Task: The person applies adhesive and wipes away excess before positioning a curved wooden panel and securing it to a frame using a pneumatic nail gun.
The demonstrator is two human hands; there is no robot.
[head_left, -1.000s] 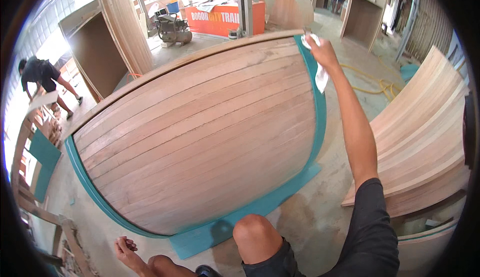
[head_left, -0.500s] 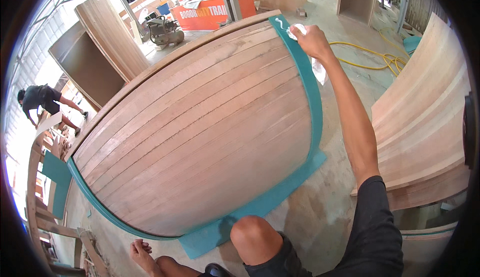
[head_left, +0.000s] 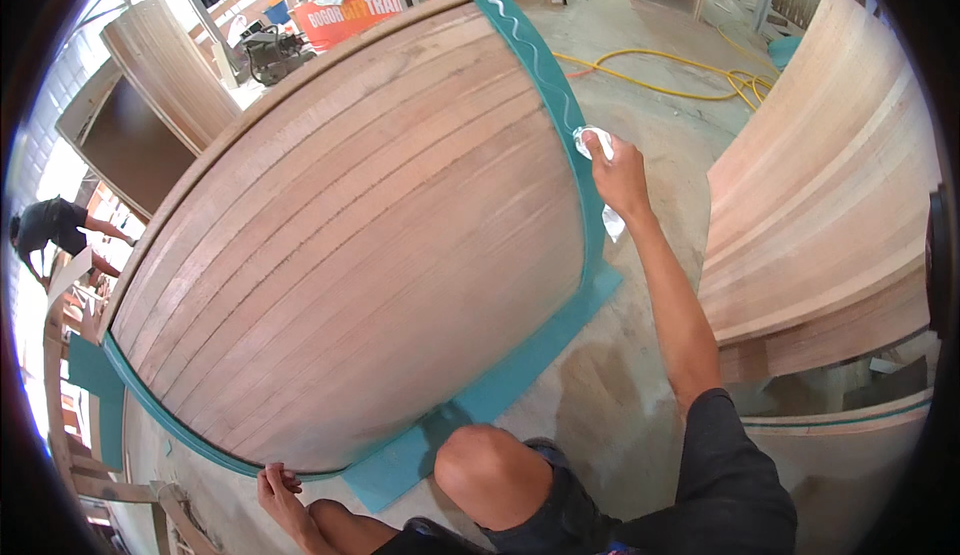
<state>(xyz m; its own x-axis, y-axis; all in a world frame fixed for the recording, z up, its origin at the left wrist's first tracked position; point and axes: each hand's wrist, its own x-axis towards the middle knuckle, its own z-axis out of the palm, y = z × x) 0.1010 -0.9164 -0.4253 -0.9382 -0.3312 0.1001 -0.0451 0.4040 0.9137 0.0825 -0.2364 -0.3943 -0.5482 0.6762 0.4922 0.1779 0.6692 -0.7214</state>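
A large curved panel of wooden planks (head_left: 390, 225) leans before me, bordered by a teal edge strip (head_left: 593, 240). At its right side my right hand (head_left: 622, 180) is closed round a small white plastic squeeze bag (head_left: 612, 223). The bag's tip is at the strip. From there a wavy white bead of paste (head_left: 541, 63) runs up the strip to the top corner. My left hand (head_left: 281, 487) is at the panel's lower left edge with its fingers curled and nothing visible in them. Whether it touches the edge I cannot tell.
A teal sheet (head_left: 480, 405) lies under the panel's lower edge, by my knee. Another curved wooden panel (head_left: 820, 185) stands on the right. A yellow hose (head_left: 650, 52) crosses the floor behind. At the far left a person (head_left: 60, 230) bends over beside a wooden frame (head_left: 58, 405).
My right hand has moved down along the teal strip with the squeeze bag, and the white bead has grown much longer. My left hand has come up to the panel's lower edge. The view has shifted.
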